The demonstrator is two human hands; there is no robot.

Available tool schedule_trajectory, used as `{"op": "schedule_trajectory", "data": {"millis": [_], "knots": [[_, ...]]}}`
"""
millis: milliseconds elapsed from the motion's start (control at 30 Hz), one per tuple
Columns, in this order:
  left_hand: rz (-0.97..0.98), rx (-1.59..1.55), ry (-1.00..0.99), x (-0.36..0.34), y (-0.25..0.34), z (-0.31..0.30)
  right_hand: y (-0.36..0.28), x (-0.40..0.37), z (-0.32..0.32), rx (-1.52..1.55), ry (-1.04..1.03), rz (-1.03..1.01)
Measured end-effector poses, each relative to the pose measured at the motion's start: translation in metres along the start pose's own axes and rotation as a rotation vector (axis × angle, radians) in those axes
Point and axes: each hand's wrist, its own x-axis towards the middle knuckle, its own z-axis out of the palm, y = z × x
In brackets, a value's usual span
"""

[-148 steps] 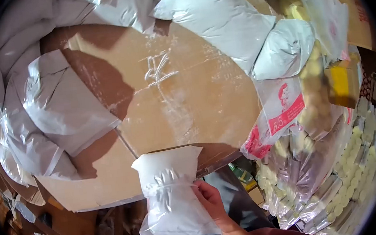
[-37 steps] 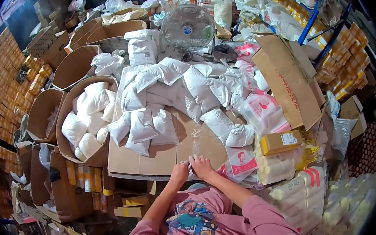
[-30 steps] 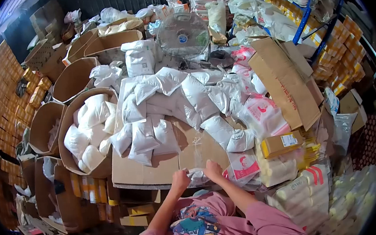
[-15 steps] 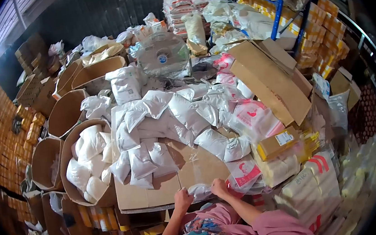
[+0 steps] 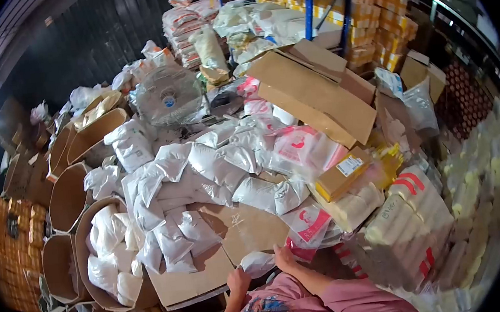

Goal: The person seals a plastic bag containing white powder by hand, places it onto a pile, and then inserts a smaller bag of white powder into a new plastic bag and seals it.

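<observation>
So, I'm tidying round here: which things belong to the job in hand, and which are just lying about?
In the job:
small white plastic bag between left hand and right hand
flat brown cardboard surface
probably the filled white plastic bags on it

Apparently lying about:
round grey fan
small brown-and-yellow carton

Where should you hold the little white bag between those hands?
Probably by its two ends, coming from the person's side. The white bag stretches crosswise at the near edge of the cardboard, its middle plump, so the ends should pinch more easily. The left hand is at one end, the right hand at the other.
</observation>
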Motion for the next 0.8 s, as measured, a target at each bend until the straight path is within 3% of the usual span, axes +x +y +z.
{"op": "schedule_trajectory", "data": {"millis": [133, 233, 267, 333, 400, 433, 500, 567, 633, 700, 800], "knots": [[-0.009, 0.056, 0.025, 0.001, -0.006, 0.021, -0.004, -0.008, -0.001, -0.016, 0.032, 0.055], [0.021, -0.179, -0.051, -0.001, -0.015, -0.002, -0.022, -0.013, -0.027, 0.076, -0.008, 0.006], [0.066, -0.133, 0.032, -0.004, -0.018, -0.011, -0.034, -0.013, -0.034, 0.124, -0.016, 0.005], [-0.031, -0.325, -0.070, -0.024, 0.001, -0.063, -0.053, -0.013, -0.048, 0.256, 0.056, -0.041], [-0.130, -0.552, -0.103, -0.031, -0.006, -0.071, -0.056, -0.004, -0.056, 0.334, -0.043, 0.038], [-0.143, -0.495, -0.146, -0.025, -0.012, -0.073, -0.055, -0.001, -0.057, 0.366, -0.101, 0.079], [-0.159, -0.420, -0.214, -0.022, -0.008, -0.085, -0.047, 0.008, -0.030, 0.205, -0.090, -0.029], [0.018, -0.237, -0.136, -0.004, -0.029, -0.066, -0.055, 0.014, -0.018, 0.239, -0.073, -0.047], [-0.056, -0.271, -0.156, 0.001, -0.010, -0.091, -0.060, 0.028, -0.009, 0.206, 0.037, -0.090], [-0.012, -0.456, -0.126, 0.022, -0.048, -0.067, -0.070, 0.041, -0.029, 0.249, 0.068, -0.112], [-0.022, -0.564, -0.004, 0.028, -0.019, -0.114, -0.096, 0.060, -0.073, 0.337, 0.094, -0.137]]}}
